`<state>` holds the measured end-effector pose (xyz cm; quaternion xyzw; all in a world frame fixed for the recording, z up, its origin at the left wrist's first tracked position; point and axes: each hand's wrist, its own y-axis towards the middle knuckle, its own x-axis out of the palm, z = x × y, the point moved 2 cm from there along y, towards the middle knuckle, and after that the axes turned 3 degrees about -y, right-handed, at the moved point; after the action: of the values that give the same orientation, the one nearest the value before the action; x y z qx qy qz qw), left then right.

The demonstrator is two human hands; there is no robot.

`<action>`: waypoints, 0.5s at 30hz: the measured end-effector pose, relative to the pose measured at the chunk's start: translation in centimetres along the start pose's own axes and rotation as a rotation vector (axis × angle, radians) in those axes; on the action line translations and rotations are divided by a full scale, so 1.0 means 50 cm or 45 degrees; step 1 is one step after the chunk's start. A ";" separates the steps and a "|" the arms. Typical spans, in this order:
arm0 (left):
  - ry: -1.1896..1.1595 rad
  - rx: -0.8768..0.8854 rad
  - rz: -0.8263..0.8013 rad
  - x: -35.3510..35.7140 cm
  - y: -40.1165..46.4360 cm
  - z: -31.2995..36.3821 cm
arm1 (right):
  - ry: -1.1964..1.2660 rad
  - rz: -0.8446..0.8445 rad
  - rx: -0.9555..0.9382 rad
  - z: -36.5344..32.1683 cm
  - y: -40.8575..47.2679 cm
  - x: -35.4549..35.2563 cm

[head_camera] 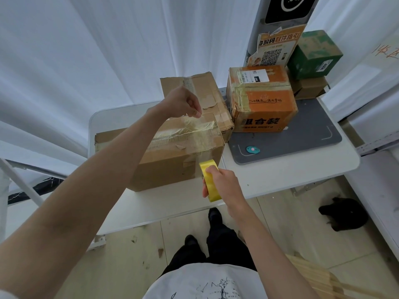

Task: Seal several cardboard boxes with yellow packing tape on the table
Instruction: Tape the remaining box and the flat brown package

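A large brown cardboard box [172,165] lies on the white table [280,175], with yellowish tape across its top seam. My right hand [224,186] grips a yellow tape roll [210,180] just off the box's near right corner. A clear strip of tape [200,147] runs from the roll up over the box edge. My left hand [183,102] hovers over the far end of the box top and pinches the tape's free end between thumb and fingers.
A second brown box [200,91] stands behind the first. An orange box [261,98] sits on a grey mat [302,139], with a green box [313,52] stacked behind it. A small teal cutter [252,150] lies on the mat. A dark object [343,214] lies on the floor.
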<state>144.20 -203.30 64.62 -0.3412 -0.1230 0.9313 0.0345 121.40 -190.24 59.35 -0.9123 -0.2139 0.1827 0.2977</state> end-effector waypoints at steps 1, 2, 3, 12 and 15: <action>0.010 -0.004 0.004 0.000 0.002 -0.003 | 0.005 -0.006 0.001 0.000 0.002 0.002; 0.022 -0.008 0.008 0.000 0.004 -0.005 | 0.010 -0.009 0.001 0.000 0.005 0.004; 0.030 -0.009 0.009 0.000 0.006 -0.008 | 0.012 -0.011 0.002 -0.001 0.007 0.005; 0.083 -0.033 0.024 0.034 0.024 -0.034 | -0.028 -0.031 0.019 0.009 0.038 0.012; 0.082 -0.082 0.103 0.050 0.029 -0.050 | -0.032 -0.053 0.021 0.010 0.053 0.013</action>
<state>143.92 -203.82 60.86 -0.3765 -0.1379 0.9160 -0.0101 122.46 -191.63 57.19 -0.9028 -0.2349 0.1899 0.3062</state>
